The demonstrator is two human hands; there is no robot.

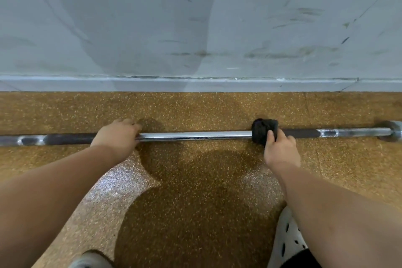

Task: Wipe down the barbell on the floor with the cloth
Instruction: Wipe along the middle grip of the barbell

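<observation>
Head view looks down on a long steel barbell (pixel 195 136) with dark knurled sections, lying on the speckled brown rubber floor (pixel 195 180) parallel to the far edge of the floor, where a scuffed pale grey wall (pixel 195 28) rises. The left hand (pixel 117 135) is curled over the bar left of its shiny middle stretch, gripping it. The right hand (pixel 280 148) clasps a black folded cloth (pixel 264 130) that is wrapped round the bar right of the middle, thumb pressed on the cloth's near face. At the right end of the floor the bar's thicker sleeve and collar (pixel 391 134) show. Two light-coloured perforated shoes appear at the near edge, one (pixel 287 243) beneath the right forearm, the other (pixel 87 261) partly cut off beside the left forearm.
</observation>
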